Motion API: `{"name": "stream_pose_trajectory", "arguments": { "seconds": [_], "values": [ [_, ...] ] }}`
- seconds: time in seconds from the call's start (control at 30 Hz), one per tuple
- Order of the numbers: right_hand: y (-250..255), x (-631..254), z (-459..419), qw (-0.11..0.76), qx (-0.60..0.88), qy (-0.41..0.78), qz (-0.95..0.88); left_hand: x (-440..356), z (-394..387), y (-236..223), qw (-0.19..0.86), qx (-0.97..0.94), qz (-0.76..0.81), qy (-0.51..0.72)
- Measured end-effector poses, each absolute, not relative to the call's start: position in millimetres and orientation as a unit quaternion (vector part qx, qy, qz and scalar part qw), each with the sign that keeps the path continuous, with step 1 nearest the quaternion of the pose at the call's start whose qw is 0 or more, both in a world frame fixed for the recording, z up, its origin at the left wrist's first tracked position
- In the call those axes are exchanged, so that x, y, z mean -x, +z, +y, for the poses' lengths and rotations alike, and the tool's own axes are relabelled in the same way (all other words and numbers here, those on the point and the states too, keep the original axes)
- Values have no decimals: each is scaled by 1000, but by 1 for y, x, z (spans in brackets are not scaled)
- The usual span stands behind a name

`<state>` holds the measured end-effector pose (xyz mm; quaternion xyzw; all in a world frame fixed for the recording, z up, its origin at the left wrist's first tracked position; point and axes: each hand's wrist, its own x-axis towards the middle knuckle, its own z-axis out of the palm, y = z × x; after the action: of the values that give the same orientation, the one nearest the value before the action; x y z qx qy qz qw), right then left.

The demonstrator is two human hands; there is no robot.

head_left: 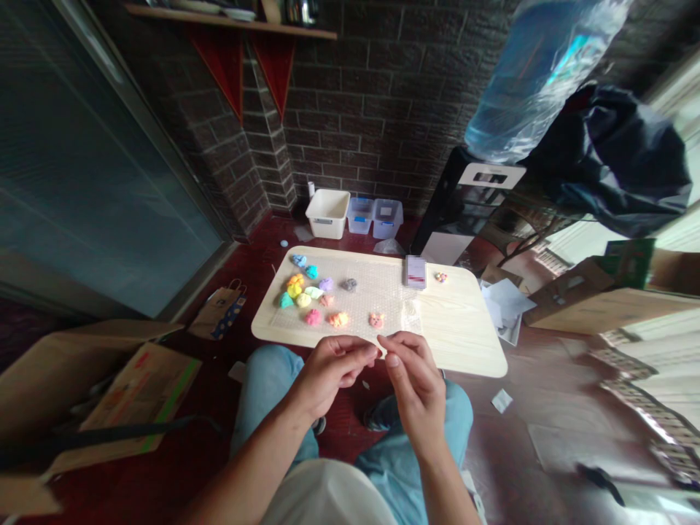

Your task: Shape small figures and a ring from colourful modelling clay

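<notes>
My left hand and my right hand meet in front of me above my knees, fingertips pinched together on something too small to make out. Just beyond them stands a low pale wooden table with a clear plastic sheet on it. Several small coloured clay lumps lie on the sheet's left part, and a pink clay piece sits nearest my hands. A small box and a tiny multicoloured piece rest at the table's far side.
A white bin and two clear tubs stand by the brick wall. A water dispenser stands at the right. Cardboard boxes lie on the floor at left, a paper bag near the table, papers at right.
</notes>
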<state>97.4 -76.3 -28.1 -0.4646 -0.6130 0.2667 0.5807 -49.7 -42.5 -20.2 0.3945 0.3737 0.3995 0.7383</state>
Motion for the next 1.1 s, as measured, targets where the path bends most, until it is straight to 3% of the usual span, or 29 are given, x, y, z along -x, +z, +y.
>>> {"name": "stream_pose_trajectory", "arguments": {
  "seconds": [0.23,0.7,1.1],
  "values": [
    [-26,-97,-77,577,460,301,-604,49,-43,-17,742,-393,372,395],
    [-24,-93,-77,557,491,163,-650,51,-49,-11,751,-413,372,356],
    [-24,-97,-78,564,485,249,-621,50,-45,-17,720,-415,383,404]
  ]
}}
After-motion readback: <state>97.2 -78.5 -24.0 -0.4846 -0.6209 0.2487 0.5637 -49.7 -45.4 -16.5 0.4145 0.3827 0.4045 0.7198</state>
